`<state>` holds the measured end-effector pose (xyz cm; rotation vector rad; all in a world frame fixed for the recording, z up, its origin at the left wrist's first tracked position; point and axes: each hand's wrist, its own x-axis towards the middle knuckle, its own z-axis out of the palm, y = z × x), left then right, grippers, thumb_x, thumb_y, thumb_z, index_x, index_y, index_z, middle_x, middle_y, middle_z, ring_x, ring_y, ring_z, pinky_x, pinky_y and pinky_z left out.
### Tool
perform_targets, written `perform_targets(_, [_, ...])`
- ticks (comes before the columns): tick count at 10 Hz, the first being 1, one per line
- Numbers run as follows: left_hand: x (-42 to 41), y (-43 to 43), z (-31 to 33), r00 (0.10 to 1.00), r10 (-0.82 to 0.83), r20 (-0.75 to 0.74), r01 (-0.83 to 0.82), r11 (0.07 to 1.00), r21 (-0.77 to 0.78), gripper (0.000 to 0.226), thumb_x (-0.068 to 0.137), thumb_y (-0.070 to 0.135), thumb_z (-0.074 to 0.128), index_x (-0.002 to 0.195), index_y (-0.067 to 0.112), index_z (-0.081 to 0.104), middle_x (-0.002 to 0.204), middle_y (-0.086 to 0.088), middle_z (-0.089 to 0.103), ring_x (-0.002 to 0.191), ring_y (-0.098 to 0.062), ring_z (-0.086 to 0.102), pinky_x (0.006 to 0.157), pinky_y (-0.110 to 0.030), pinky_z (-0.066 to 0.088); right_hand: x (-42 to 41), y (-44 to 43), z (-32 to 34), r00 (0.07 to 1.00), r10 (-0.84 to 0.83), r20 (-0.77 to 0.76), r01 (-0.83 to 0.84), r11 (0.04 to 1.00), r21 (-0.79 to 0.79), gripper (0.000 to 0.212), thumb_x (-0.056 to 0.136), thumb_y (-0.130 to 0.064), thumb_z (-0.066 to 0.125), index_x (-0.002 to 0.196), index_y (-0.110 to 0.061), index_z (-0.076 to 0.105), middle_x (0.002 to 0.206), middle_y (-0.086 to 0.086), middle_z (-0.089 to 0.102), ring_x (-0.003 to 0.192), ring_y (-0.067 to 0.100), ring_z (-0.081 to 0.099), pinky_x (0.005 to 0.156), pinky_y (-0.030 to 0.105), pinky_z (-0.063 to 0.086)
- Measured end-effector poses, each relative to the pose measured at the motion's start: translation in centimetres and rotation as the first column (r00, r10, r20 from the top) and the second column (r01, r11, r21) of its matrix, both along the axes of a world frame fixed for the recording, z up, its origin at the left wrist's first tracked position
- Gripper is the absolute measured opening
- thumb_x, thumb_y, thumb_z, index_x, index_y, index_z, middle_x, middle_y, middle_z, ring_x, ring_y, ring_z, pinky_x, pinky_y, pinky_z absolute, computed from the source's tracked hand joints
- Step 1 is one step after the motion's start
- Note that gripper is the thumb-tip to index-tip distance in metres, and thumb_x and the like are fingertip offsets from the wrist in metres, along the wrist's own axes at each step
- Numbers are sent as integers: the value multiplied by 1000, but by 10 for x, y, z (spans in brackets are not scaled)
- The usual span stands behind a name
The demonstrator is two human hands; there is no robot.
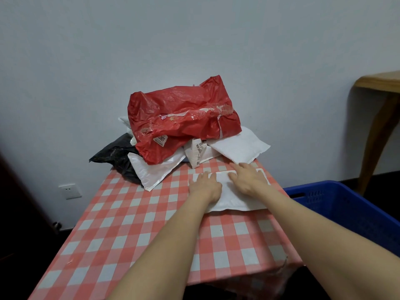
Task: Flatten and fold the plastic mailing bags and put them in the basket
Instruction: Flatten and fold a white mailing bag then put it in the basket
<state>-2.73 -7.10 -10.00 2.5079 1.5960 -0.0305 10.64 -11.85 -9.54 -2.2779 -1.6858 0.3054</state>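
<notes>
Covering most of the view: table [121,245] with a red-and-white checked cloth, pushed up to a plain wall. Blue basket [346,213] sits lower, just off the table's right edge; its inside is mostly out of frame, so I can't tell what it holds. Wooden side table [381,83] stands further right, by the wall.

Pile of bags at the table's far end: crumpled red bag [184,126] on top, white padded bags [240,148] under and beside it, black bag [116,154] hanging off the far left corner.

Bag being worked: one white mailing bag [229,195] lies flat on the cloth, near the right edge, just in front of the pile and apart from it.

Left hand [205,185] and right hand [249,178] both lie palm-down on that bag, fingers straight, pressing, not gripping. Hands side by side with a small gap.

Wall socket [70,190] low on the left.
</notes>
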Motion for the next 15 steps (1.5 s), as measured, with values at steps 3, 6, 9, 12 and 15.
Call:
perform_targets(3, [42, -14, -8, 984, -158, 80, 158, 987, 6, 52, 103, 31, 17, 153, 23, 8, 161, 0, 4, 148, -22, 4, 118, -50, 6, 33, -19, -6, 997, -2, 81, 13, 992, -129, 55, 102, -39, 20, 154, -29, 6, 163, 2, -2, 148, 29, -9, 118, 50, 0])
perform_targets(6, [48, -15, -19, 984, -163, -76, 159, 986, -54, 52, 102, 36, 9, 153, 30, -2, 161, 3, -7, 148, -22, -7, 118, -50, -5, 29, -26, -19, 1000, -2, 26, 9, 962, -274, 55, 103, -41, 12, 155, -30, 0, 162, 2, -9, 148, 29, -13, 120, 49, -3])
perform_targets(9, [50, -13, -21, 982, -153, -114, 143, 986, -91, 52, 102, 38, 8, 153, 31, -2, 160, 4, -8, 148, -21, -7, 117, -49, -7, 29, -24, -19, 1000, -5, 18, 11, 947, -322, 54, 103, -42, 12, 154, -32, -1, 162, 0, -11, 148, 28, -15, 119, 49, -4])
perform_targets(12, [49, -13, -21, 981, -157, -112, 143, 982, -122, 52, 102, 38, 7, 153, 31, -2, 160, 4, -8, 148, -21, -6, 118, -50, -7, 29, -20, -23, 1000, -15, 15, 19, 938, -346, 54, 102, -43, 11, 154, -32, -3, 162, 1, -12, 148, 27, -14, 119, 50, -3])
perform_targets(15, [48, -9, -19, 983, -166, -72, 149, 969, -199, 51, 103, 38, 9, 153, 31, 1, 161, 4, -7, 148, -21, -5, 117, -50, -6, 30, -18, -21, 1000, -17, 19, 23, 917, -398, 55, 102, -47, 10, 153, -34, -6, 161, -1, -15, 148, 26, -15, 118, 56, -3])
